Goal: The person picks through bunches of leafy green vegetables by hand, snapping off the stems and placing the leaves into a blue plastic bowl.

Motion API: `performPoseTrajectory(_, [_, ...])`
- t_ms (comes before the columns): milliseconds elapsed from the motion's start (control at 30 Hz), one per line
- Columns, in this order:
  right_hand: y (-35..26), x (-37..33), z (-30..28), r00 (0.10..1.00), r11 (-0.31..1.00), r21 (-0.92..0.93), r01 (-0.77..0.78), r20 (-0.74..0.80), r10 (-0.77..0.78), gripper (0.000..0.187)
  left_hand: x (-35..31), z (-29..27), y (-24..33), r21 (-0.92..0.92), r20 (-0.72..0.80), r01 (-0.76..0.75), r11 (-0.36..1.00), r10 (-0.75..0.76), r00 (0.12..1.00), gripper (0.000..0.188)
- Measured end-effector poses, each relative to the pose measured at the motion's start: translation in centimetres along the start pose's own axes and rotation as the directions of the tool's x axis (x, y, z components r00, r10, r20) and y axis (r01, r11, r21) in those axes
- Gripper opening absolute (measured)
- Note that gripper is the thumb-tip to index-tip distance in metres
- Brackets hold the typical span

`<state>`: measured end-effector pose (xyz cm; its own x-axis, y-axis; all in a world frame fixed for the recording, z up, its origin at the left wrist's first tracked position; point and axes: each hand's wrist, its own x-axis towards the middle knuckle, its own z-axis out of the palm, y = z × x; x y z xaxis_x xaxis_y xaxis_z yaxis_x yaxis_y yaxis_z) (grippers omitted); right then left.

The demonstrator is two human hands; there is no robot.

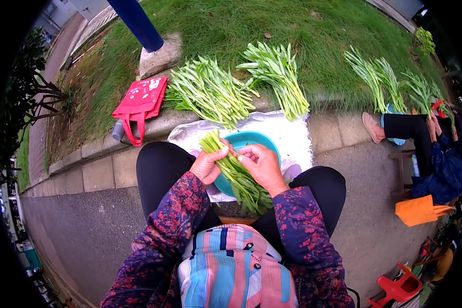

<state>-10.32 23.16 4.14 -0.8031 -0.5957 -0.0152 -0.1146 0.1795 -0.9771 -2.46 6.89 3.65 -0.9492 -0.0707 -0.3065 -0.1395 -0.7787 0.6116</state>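
Observation:
My left hand (pixel 209 163) is closed around a bunch of long-stemmed leafy greens (pixel 237 176). Pale cut stems point up and left, while the leaves hang down toward my lap. My right hand (pixel 262 165) is pinched against the near side of the stems, close to my left thumb. What its fingertips hold is too small to make out. Beneath the bunch stands a turquoise basin (pixel 252 137), partly covered by my hands and the greens. It rests on a white woven sheet (pixel 296 134) between my knees.
Two heaps of greens, a wide one (pixel 210 92) and a narrower one (pixel 280 79), lie along the kerb. Left of them are a red bag (pixel 141 100) and a blue post (pixel 137 23). At right sits another person (pixel 436 164) holding greens, near an orange bag (pixel 417 210) and red stool (pixel 398 287).

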Motion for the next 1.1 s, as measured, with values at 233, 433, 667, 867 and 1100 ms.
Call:
performPoseTrajectory(233, [-0.1, 0.0, -0.1, 1.000, 1.000, 0.010, -0.011, -0.001, 0.011, 0.010, 0.1, 0.1, 0.0, -0.011, 0.026, 0.027, 1.000, -0.027, 0.999, 0.025])
performPoseTrajectory(433, [0.5, 0.5, -0.8, 0.989, 0.992, 0.056, -0.115, -0.084, 0.119, 0.009, -0.1, -0.6, 1.3, -0.177, 0.043, -0.063, 0.982, 0.072, 0.997, 0.025])
performPoseTrajectory(667, [2.7, 1.1, -5.1, 0.941, 0.979, 0.154, -0.134, -0.290, 0.174, 0.012, 0.0, -1.3, 4.9, -0.359, 0.046, -0.229, 0.905, 0.262, 0.964, 0.029])
performPoseTrajectory(867, [2.3, 1.0, -7.3, 0.881, 0.961, 0.250, -0.120, -0.419, 0.219, 0.013, -0.3, -2.3, 5.8, -0.243, -0.011, -0.319, 0.916, 0.326, 0.945, 0.027])
performPoseTrajectory(1100, [0.3, 0.6, -4.9, 0.986, 0.994, -0.018, -0.112, -0.123, 0.109, 0.037, 1.0, 2.6, 2.2, 0.258, -0.188, -0.159, 0.953, 0.211, 0.959, 0.019])
